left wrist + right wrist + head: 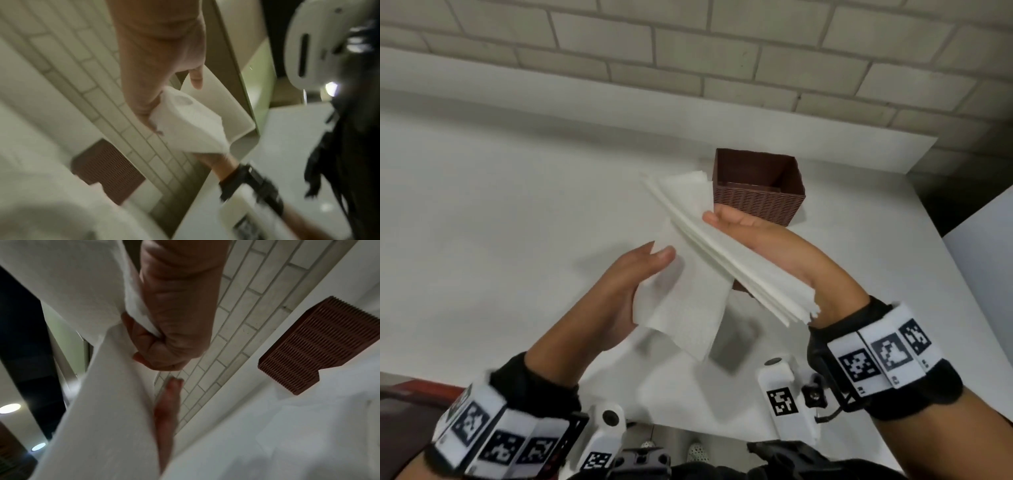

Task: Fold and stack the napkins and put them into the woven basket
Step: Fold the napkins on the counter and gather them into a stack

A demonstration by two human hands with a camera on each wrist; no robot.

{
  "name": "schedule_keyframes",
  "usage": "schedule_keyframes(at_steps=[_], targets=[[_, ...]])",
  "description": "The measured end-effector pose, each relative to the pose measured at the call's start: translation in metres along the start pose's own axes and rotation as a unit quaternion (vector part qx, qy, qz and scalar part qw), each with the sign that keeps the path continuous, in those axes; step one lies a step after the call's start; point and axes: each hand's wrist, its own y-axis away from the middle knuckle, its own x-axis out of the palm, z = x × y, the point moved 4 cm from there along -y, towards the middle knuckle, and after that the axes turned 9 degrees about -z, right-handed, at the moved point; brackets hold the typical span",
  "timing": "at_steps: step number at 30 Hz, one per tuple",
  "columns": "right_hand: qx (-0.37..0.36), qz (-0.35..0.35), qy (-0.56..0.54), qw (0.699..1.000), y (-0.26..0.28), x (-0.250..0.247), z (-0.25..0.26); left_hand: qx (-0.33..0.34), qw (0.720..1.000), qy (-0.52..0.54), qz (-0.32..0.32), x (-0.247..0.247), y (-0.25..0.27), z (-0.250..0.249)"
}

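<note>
White napkin stack (726, 246) gripped in right hand (767, 240) | left hand (619, 294) pinches single napkin (685, 308) | woven basket (760, 202) on worktop (500, 205) | wristband markers unreadable

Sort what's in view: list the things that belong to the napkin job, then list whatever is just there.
Job:
stack of napkins, gripped by right hand
single napkin, held by left hand
woven basket

Just there:
white table
brick wall

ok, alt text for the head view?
Right hand grips a stack of folded white napkins above a white table, while the left hand holds one loose napkin. A brown woven basket stands behind them.
</note>
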Motion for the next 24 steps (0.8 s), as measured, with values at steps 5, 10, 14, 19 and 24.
schedule_keyframes(at_steps=[5, 10, 14, 19, 24], targets=[[-0.003, -0.051, 0.001, 0.999, 0.006, -0.011, -0.015, -0.099, 0.995, -0.02, -0.008, 0.012, -0.017, 0.006], [0.039, -0.101, 0.177, 0.978, 0.01, -0.041, -0.027, -0.105, 0.993, 0.005, -0.056, 0.003, -0.018, 0.014], [0.01, -0.194, 0.259, 0.946, 0.024, -0.068, -0.015, -0.132, 0.984, 0.04, -0.111, -0.007, -0.014, 0.026], [-0.117, -0.206, -0.067, 0.969, 0.038, -0.053, 0.005, -0.131, 0.98, 0.092, -0.119, -0.001, -0.008, 0.039], [-0.076, -0.213, 0.01, 0.974, 0.016, -0.001, -0.04, -0.15, 0.973, 0.13, -0.114, 0.015, -0.002, 0.042]])
